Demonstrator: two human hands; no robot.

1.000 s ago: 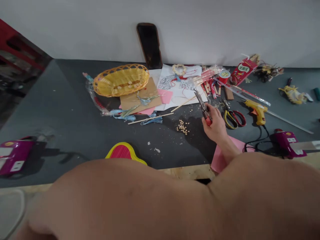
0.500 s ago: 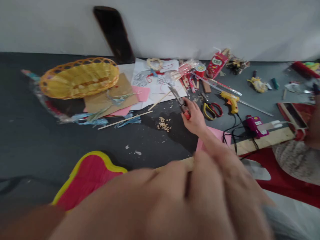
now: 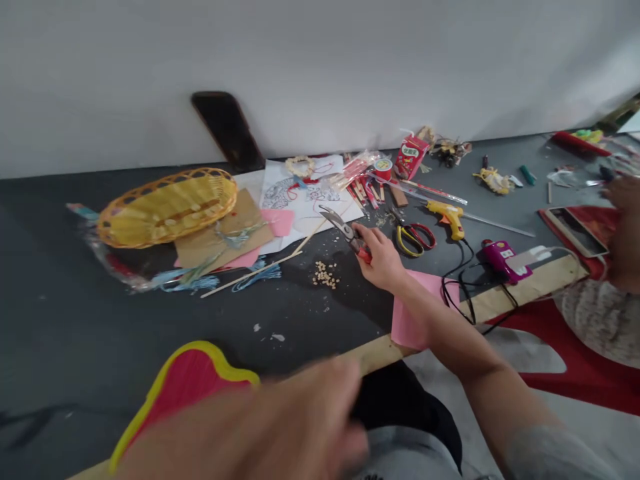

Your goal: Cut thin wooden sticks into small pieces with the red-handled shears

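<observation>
"What's changed on your head cam?"

"L hand [image 3: 290,413] has mostly pulled clear — a sec ago it was blotting out my lower view. Now it's a blur at 6 o'clock, partly over the pink pad [image 3: 183,383] w/ yellow rim. Pic's panned right too, so another person's arm [image 3: 627,227] shows at 3."

"L fingers?"

"Can't tell, too smeared. I see nothing in them, wouldn't swear to it."

"R hand [image 3: 383,261]?"

"Same as before: fingers wrapped round the red handles of the hand shears [image 3: 345,230], blades toward 10 from the fist, over the grey tabletop [image 3: 100,320]."

"Rest, rel. to that fist?"

"Small pale bits [image 3: 326,275] in a loose pile approx 8, apart from the blades. Thin wooden sticks [image 3: 225,286] at 9, ends touching or nearly — can't tell. Drawing sheets [image 3: 295,227] at 10 to 11. Yellow-and-red scissors [image 3: 413,230] just beside at 2, yellow glue gun [image 3: 453,217] past them. Pink paper [image 3: 407,330] at 5, under the forearm [image 3: 440,327]."

"Meaning for the work?"

"My read: it's paused at the pile, which looks the same as before. Shears are only being held, and I've a better sightline to check them."
</observation>
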